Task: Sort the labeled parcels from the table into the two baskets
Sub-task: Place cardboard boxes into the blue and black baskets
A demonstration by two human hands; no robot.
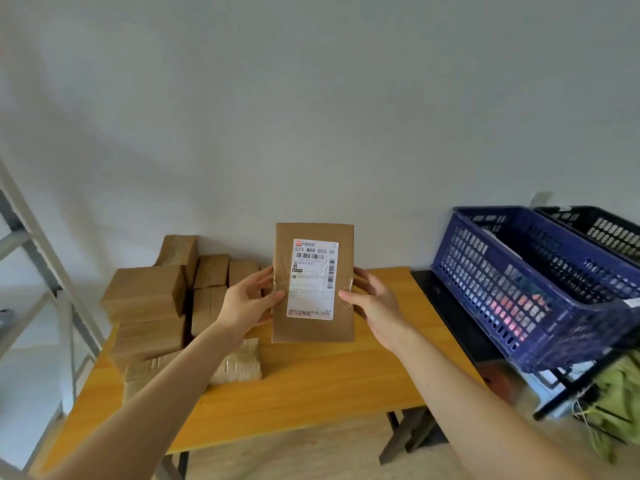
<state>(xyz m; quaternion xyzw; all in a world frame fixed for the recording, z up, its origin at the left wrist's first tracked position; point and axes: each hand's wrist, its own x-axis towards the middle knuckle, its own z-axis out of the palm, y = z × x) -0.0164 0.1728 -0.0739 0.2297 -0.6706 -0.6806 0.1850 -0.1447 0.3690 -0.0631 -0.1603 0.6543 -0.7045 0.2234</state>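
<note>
held parcel point(313, 282): flat brown carton, upright, lifted clear of the wooden table point(329, 382), label side to the camera. shipping label point(313, 278) top line reads 523 m88 d55-05; the lower print is too small to read and glossy tape crosses it.

left hand point(247, 303): pinches the left edge, thumb on the front, fingers behind. right hand point(375, 306): same pinch on the right edge. neither hand is under the parcel.

unsorted parcels point(149, 299) are stacked at the table's left rear, with a tape-wrapped packet point(239, 362) lying in front, partly under the left forearm.

blue basket point(485, 282) sits to the right, off the table, tilted. black basket point(609, 233) is just behind it, and their rims are close together.

risks, as judged:
- wrong bin. the baskets sit side by side, so a hasty read of the code or a loose toss could land the parcel in the neighbour.
- drop. it's an edge pinch only, so letting go with one hand to reach right could let the parcel swing or slip.
- the left forearm is close above the packet and beside the stack, so pulling it back carelessly could knock them.
</note>
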